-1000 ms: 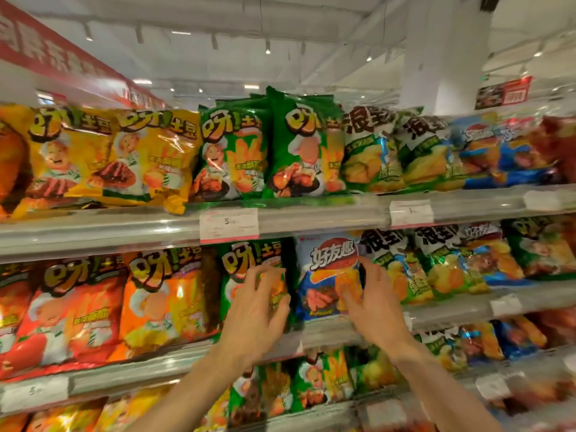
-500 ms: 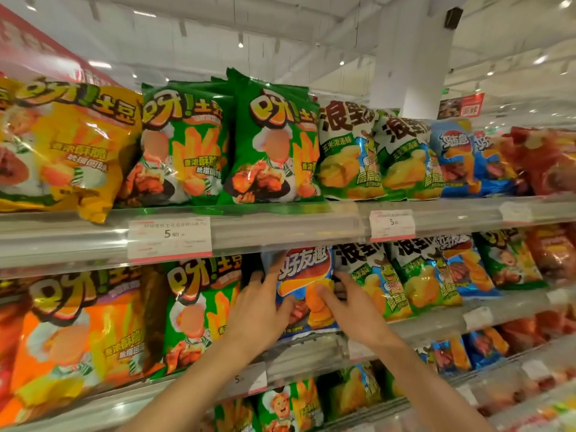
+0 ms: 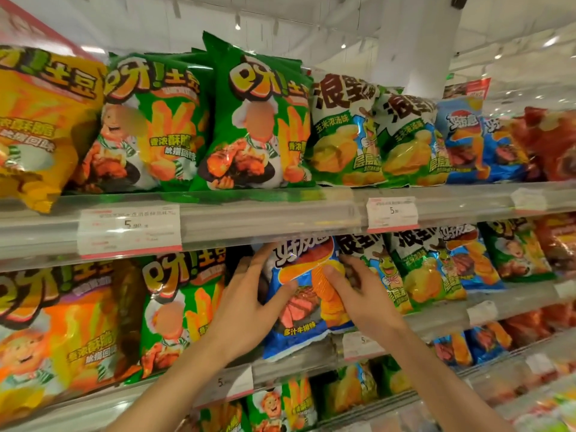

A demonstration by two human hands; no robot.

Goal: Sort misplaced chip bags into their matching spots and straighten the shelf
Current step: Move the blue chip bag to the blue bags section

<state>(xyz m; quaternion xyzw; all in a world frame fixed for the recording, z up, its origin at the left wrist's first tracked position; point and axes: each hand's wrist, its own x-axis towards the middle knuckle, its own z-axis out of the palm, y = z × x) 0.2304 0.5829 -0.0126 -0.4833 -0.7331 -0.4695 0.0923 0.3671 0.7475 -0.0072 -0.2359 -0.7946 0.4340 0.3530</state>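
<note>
A blue chip bag (image 3: 304, 310) with a steak picture stands on the middle shelf, between a green fries bag (image 3: 184, 310) on its left and a green-and-white corn bag (image 3: 378, 269) on its right. My left hand (image 3: 249, 307) grips the blue bag's left edge, thumb on its front. My right hand (image 3: 358, 294) holds its right side, thumb pressed on the front. The bag's bottom edge hangs over the shelf rail (image 3: 436, 319). More blue bags (image 3: 473, 260) sit further right on the same shelf.
The top shelf (image 3: 271, 213) carries yellow, green, corn, blue and red bags in a row. Orange bags (image 3: 62, 332) fill the middle shelf's left end. Price tags (image 3: 129, 229) hang on the rails. Lower shelves hold more bags.
The view has come closer and shifted right. Both hands have closed in on the blue bag and drawn it slightly forward, its bottom now over the rail.
</note>
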